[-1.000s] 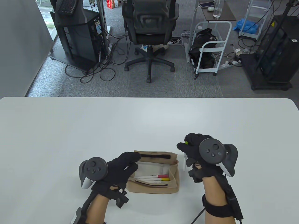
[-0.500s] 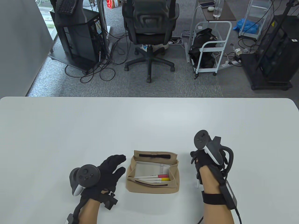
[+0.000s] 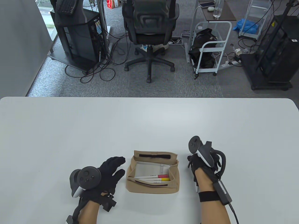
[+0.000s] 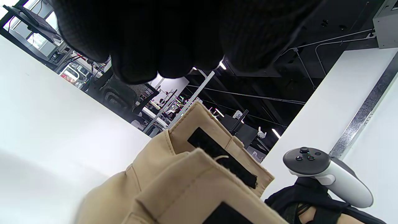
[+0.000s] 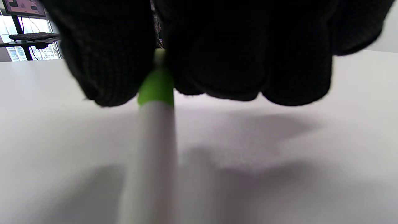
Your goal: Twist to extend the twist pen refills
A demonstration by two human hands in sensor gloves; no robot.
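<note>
A tan fabric pencil case [image 3: 153, 173] lies open on the white table [image 3: 149, 121] and holds a red-ended pen [image 3: 155, 176] and a yellow-ended pen [image 3: 156, 179]. It also shows in the left wrist view [image 4: 192, 183]. My right hand [image 3: 201, 163] is to the right of the case and grips a white pen with a green end [image 5: 154, 130]; the pen's white barrel pokes out below the wrist [image 3: 196, 186]. My left hand [image 3: 109, 171] rests on the table left of the case with fingers spread, holding nothing.
Beyond the table's far edge stand an office chair [image 3: 149, 35], a black computer stand [image 3: 77, 35] and a white cart [image 3: 210, 46]. The case sits near the table's front edge between my hands.
My left hand let go of the case flap and drew back to the left. My right hand rolled over with the green pen and came down beside the case.
</note>
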